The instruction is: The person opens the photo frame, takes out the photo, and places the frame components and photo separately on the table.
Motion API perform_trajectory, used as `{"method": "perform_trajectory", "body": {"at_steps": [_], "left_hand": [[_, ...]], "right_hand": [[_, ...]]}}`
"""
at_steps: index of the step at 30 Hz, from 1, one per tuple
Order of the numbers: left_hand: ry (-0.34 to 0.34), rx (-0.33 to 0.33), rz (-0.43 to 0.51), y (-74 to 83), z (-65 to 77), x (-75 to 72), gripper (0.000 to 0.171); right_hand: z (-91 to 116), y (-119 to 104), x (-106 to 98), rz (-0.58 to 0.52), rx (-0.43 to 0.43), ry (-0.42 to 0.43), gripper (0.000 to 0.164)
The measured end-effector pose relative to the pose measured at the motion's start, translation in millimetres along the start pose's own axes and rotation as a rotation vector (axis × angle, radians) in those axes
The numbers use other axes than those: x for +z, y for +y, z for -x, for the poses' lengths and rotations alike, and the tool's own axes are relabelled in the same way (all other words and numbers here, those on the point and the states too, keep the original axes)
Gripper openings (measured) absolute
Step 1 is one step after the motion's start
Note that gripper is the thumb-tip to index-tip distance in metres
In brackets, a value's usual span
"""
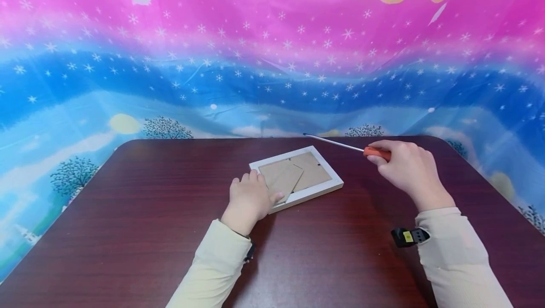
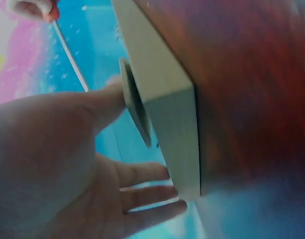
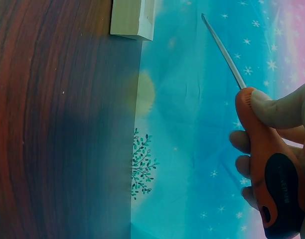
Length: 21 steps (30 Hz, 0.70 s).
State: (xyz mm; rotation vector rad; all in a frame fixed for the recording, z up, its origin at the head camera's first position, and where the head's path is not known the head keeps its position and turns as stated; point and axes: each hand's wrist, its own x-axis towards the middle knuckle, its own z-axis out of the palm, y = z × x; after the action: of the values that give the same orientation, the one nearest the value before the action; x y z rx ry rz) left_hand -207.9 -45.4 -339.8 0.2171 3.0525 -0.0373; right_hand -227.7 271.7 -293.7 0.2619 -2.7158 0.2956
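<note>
Right grip (image 1: 406, 168) curled round orange screwdriver (image 3: 247, 117), free air between it and frame (image 1: 317, 173), left grip (image 1: 250, 198) spread at frame's edge.

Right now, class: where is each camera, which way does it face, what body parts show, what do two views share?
Head: on the head, facing forward and down at the frame and table; left hand, right hand and sleeves show.
Left wrist: on that wrist, facing the frame's side; left hand shows large, right hand partly.
Right wrist: on that wrist, facing the screwdriver and backdrop; right hand shows.
Shared: both wrist views show frame and screwdriver.
</note>
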Motion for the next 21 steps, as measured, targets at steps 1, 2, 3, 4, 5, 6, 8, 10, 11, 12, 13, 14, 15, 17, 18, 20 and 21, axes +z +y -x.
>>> {"method": "perform_trajectory", "body": {"at_steps": [1,2,3,4,5,6,8,10,11,12,13,14,15,17,18,20,21], "left_hand": [[0.007,0.01,0.016,-3.3,-1.1,-0.6,0.08],[0.016,0.02,0.036,-7.0,-2.3,-0.9,0.079],[0.025,0.032,0.058,-11.0,-3.5,-1.1,0.076],[0.034,0.047,0.075,-15.1,-4.9,-0.8,0.074],[0.044,0.064,0.098,-19.3,-6.5,0.0,0.069],[0.054,0.081,0.12,-23.5,-8.0,1.1,0.065],[0.069,0.108,0.164,-31.0,-11.0,3.5,0.057],[0.079,0.127,0.204,-36.5,-13.4,6.0,0.051],[0.081,0.132,0.221,-38.3,-14.4,6.9,0.049],[0.083,0.138,0.23,-39.7,-15.0,7.7,0.048],[0.082,0.143,0.237,-40.5,-15.4,8.2,0.047],[0.08,0.147,0.243,-40.8,-15.7,8.8,0.047],[0.075,0.15,0.245,-40.7,-15.6,9.1,0.047],[0.057,0.148,0.245,-40.0,-15.5,9.8,0.05],[0.051,0.145,0.242,-39.4,-15.1,9.9,0.051],[0.034,0.135,0.23,-38.2,-14.6,10.5,0.055],[0.027,0.129,0.222,-37.6,-14.1,10.7,0.056]], "right_hand": [[0.0,0.1,0.2,0.0,-0.002,0.002,0.036],[0.0,0.2,0.4,0.0,-0.004,0.003,0.036],[0.0,0.2,0.5,0.0,-0.005,0.005,0.036],[0.0,0.3,0.7,0.002,-0.007,0.006,0.036],[0.1,0.3,0.8,0.002,-0.009,0.007,0.036],[0.3,0.3,1.0,0.001,-0.01,0.008,0.036],[0.5,0.3,1.1,0.001,-0.013,0.01,0.036],[0.6,0.4,1.2,0.002,-0.016,0.014,0.035],[0.7,0.3,1.3,0.001,-0.016,0.014,0.035],[0.7,0.3,1.3,0.001,-0.016,0.015,0.035],[0.7,0.2,1.3,0.0,-0.016,0.015,0.034],[0.7,0.1,1.2,0.0,-0.015,0.014,0.034],[0.6,0.0,1.2,-0.001,-0.015,0.013,0.034],[0.5,-0.2,0.9,-0.002,-0.012,0.01,0.034],[0.4,-0.4,0.7,-0.002,-0.01,0.009,0.034],[0.1,-0.7,0.3,-0.003,-0.008,0.008,0.034],[-0.1,-1.0,0.2,-0.004,-0.008,0.007,0.034]]}}
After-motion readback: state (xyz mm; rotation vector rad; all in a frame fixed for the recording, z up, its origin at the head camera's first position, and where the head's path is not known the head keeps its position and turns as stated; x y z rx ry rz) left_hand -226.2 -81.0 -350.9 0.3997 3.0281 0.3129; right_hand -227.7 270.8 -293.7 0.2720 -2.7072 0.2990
